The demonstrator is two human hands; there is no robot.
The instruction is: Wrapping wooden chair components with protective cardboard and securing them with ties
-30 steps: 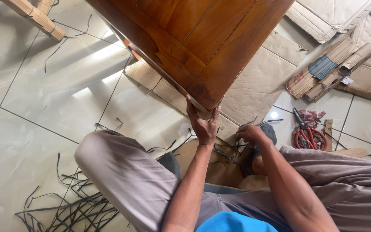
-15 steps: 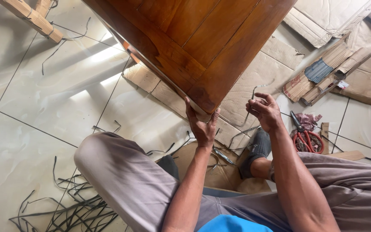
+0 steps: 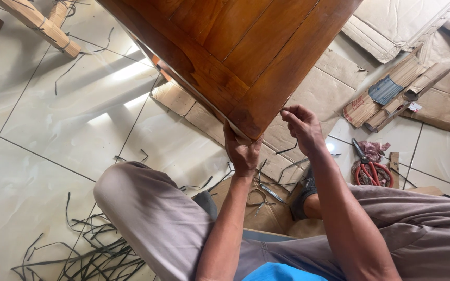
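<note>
Brown wooden panel [image 3: 246,47]: left hand [image 3: 243,151] clamps its six-o'clock corner, while right hand [image 3: 303,127] pinches a thin dark strip [image 3: 289,149] at four o'clock.

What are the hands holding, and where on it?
The left hand grips the wooden panel at its near corner. The right hand pinches the end of a thin dark strip beside that corner's edge.

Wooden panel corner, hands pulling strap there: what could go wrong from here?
The left hand grips under the wooden panel corner; if the panel tips, those fingers could be pinched. The right hand pulls a thin dark strap near the edge; it may snap back. Loose strap offcuts on the floor could snag feet.
</note>
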